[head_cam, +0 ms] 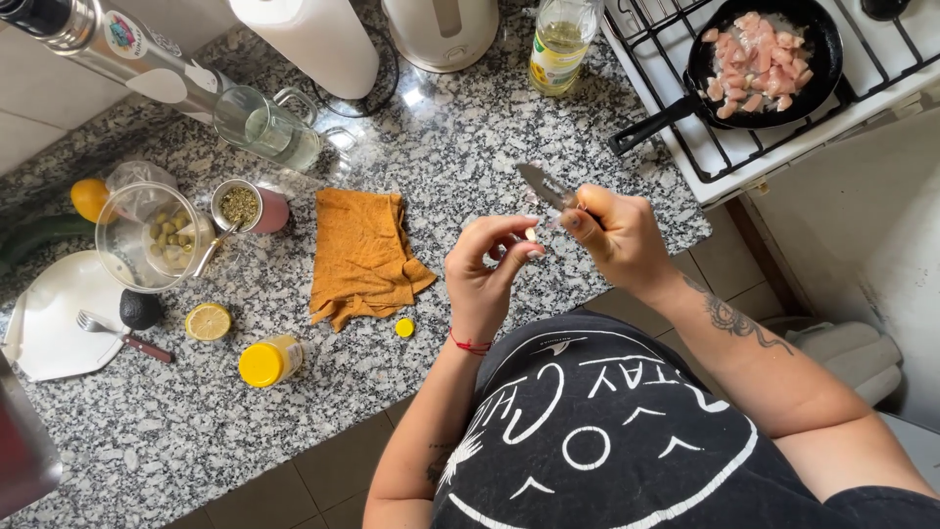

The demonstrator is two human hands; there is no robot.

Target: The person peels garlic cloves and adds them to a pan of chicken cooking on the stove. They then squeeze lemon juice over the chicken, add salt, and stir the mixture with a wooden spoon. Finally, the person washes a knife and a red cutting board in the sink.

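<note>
- Counter [460,167] of speckled stone spreads in front of you, and both your hands are raised above its near edge, close to your chest.
- Stove [832,108] stands to your right, with a black pan [764,59] of pale cut meat on its grate, well apart from your hands.
- Orange cloth [362,255] lies crumpled on the counter just left of your hands, with a small yellow cap [404,327] near its lower corner.
- Your right hand [617,235] is clenched around the handle of a knife [543,184], and the blade points up and left, away from you.
- Your left hand [485,274] pinches a small pale piece [531,233] between thumb and fingertips, just beside the base of the blade. What the piece is cannot be told at this size.
- Judging by the grip, you are at the trimming or peeling stage, working the piece in the air rather than on a board.
- A cut from this hold calls for a short, controlled stroke with the edge turned away from your left fingertips, because they sit very near the blade.
- Half a lemon [209,320] lies far to your left and plays no part at this moment.
</note>
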